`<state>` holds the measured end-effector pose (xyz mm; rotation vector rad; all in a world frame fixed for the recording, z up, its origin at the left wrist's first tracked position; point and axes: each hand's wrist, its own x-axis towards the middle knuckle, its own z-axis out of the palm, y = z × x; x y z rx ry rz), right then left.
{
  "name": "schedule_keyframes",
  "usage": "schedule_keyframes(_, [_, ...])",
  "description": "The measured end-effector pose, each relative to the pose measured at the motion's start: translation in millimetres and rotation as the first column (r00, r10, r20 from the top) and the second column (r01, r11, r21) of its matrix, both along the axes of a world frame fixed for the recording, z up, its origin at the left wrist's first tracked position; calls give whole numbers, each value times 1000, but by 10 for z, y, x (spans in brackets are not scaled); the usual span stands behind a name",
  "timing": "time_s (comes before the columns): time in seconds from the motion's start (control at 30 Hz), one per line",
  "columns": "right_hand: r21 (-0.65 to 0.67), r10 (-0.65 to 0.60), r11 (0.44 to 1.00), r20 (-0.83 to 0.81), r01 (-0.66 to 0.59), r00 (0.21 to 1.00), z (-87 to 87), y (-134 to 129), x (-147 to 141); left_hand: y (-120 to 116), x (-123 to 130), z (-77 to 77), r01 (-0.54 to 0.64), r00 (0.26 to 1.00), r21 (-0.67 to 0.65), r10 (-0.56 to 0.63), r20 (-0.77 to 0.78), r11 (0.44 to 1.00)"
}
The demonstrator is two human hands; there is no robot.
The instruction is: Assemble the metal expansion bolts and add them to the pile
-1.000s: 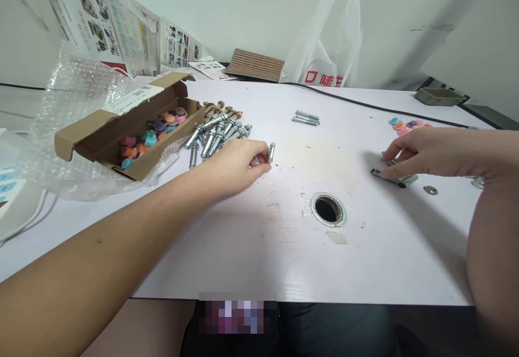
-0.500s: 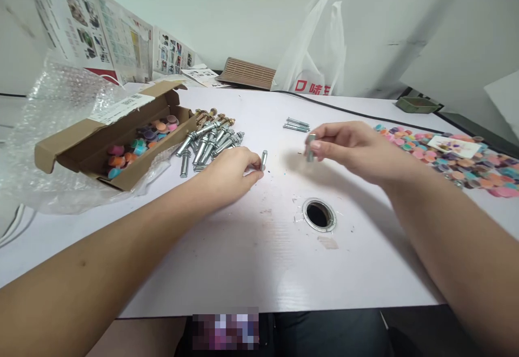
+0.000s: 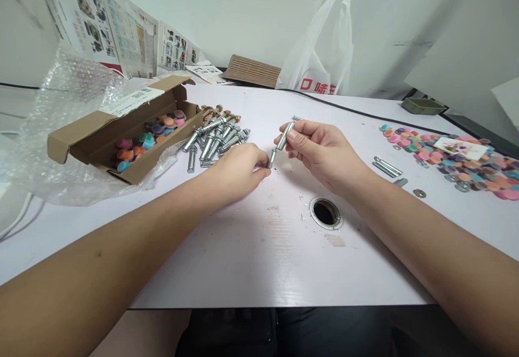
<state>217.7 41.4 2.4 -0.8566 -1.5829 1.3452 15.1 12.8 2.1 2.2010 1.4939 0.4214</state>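
My left hand (image 3: 243, 172) is closed in a pinch on a short silver bolt (image 3: 272, 158), which stands tilted just above the table, its lower part partly behind the thumb. My right hand (image 3: 320, 149) grips a silver metal sleeve (image 3: 285, 136) between thumb and fingers. The sleeve's lower end is at the bolt's upper end; whether the bolt has entered it I cannot tell. Beside my left hand lies a pile of silver expansion bolts (image 3: 217, 141), with brass-coloured ones (image 3: 211, 112) behind. One long thin silver screw (image 3: 297, 118) shows partly behind my right hand.
An open cardboard box (image 3: 101, 146) with coloured caps stands on bubble wrap (image 3: 68, 184) at left. At right are silver sleeves (image 3: 387, 167), a washer (image 3: 420, 193) and many coloured caps (image 3: 450, 157). A metal-rimmed hole (image 3: 339, 217) opens in the table; a black cable (image 3: 332, 106) crosses behind.
My right hand has moved left with the sleeve, bringing it to the bolt in my left hand. The bolt is now tilted under it. The view has shifted slightly.
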Motion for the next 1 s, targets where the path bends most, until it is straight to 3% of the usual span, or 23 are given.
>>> schedule_keyframes(0.17, [148, -10, 989, 53, 2, 999, 21, -7, 28, -4, 4, -6, 11, 1000, 19, -11, -7, 1000])
schedule_keyframes(0.27, [376, -58, 926, 251, -43, 966, 63, -13, 85, 1, 0, -5, 6, 1000, 11, -6, 2, 1000])
schedule_keyframes(0.37, [498, -121, 857, 445, -133, 887, 87, -14, 137, 8, -1, -5, -1, 1000, 14, 1, -3, 1000])
schedule_keyframes(0.47, [515, -153, 845, 491, -144, 858, 78, -4, 154, 4, 4, -3, 1, 1000, 16, -1, -7, 1000])
schedule_keyframes(0.73, [494, -93, 859, 413, -136, 906, 112, 3, 103, 11, -1, -13, 5, 1000, 40, -5, -13, 999])
schedule_keyframes(1.0, [561, -198, 823, 438, -95, 877, 194, -42, 24, 19, 16, -13, 8, 1000, 90, -5, -28, 996])
